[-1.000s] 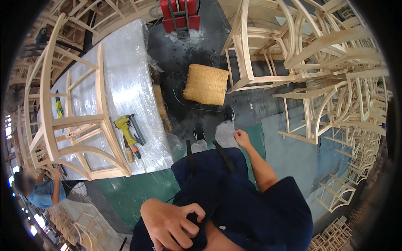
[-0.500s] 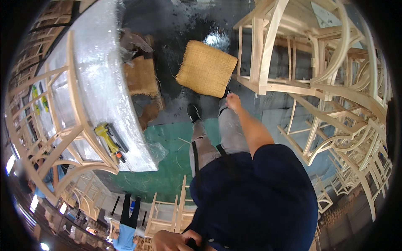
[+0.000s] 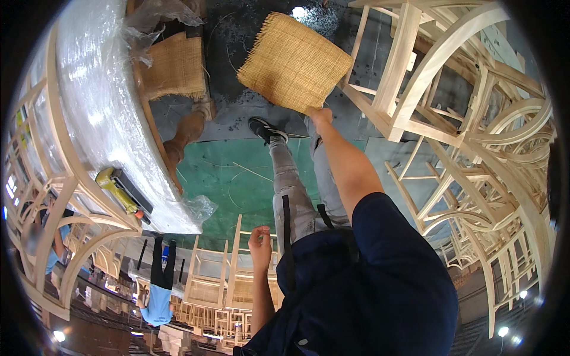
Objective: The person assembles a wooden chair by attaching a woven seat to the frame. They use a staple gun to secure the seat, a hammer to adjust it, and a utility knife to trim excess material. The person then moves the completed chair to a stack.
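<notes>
My right hand (image 3: 321,117) is stretched far forward, its fingers closed on the near corner of a square of woven cane webbing (image 3: 291,62). The sheet is straw-coloured, with frayed strands along its left edge. My left hand (image 3: 260,242) is bent up in front of my waist. Its fingers are curled inward, and nothing shows in them. Left of the held sheet, another piece of cane webbing (image 3: 173,66) lies on a low wooden support beside the plastic-wrapped table (image 3: 113,113).
A yellow-green air nail gun (image 3: 122,193) lies on the wrapped table beside a bare wooden chair frame (image 3: 68,142). Stacked wooden chair frames (image 3: 439,124) crowd my right side. Green flooring (image 3: 228,172) shows by my feet. A person in a blue shirt (image 3: 157,305) stands behind.
The held cane sheet looks larger and nearer, with my right hand now at its corner. My left hand has come up from the lower edge to beside my waist. The whole view has shifted.
</notes>
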{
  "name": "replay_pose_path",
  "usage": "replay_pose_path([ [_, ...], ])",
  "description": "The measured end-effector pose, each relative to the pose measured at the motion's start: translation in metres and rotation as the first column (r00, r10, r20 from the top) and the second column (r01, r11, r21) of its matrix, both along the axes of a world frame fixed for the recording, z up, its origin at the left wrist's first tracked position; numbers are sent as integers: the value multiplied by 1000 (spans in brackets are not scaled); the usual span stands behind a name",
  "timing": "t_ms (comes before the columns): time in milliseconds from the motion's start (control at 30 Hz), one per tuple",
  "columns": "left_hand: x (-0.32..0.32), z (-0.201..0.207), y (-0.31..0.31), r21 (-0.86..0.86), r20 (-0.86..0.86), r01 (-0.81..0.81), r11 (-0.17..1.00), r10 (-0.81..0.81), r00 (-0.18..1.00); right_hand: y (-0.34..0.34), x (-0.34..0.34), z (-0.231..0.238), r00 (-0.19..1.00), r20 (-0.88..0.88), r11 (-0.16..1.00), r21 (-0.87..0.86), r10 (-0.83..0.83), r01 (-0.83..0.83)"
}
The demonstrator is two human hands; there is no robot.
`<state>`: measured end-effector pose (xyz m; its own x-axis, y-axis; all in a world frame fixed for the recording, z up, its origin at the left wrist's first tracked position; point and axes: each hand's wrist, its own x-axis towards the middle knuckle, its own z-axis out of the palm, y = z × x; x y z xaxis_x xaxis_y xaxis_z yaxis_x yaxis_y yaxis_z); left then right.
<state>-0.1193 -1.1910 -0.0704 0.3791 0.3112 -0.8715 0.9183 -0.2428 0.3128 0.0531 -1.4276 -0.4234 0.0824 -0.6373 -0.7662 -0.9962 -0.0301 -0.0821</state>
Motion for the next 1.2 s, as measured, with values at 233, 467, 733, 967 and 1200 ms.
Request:
replay_pose_path([
  [233,-33,-14,12,26,-26,-23,999,23,999,1,11,25,997,-75,986,168,12,1],
  [467,-34,-15,27,18,5,-28,999,28,1000,-20,3,26,986,42,985,55,164,-166],
  [733,-34,-22,24,-14,1,-8,1000,8,1000,-42,-9,27,967,131,973,-110,216,-203],
  [967,-33,-15,18,4,30,38,999,-38,999,-49,-11,29,952,186,968,-110,244,-227],
  [1200,-33,-17,21,15,83,19,1000,-21,996,-52,-6,60,930,311,978,-121,198,-168],
])
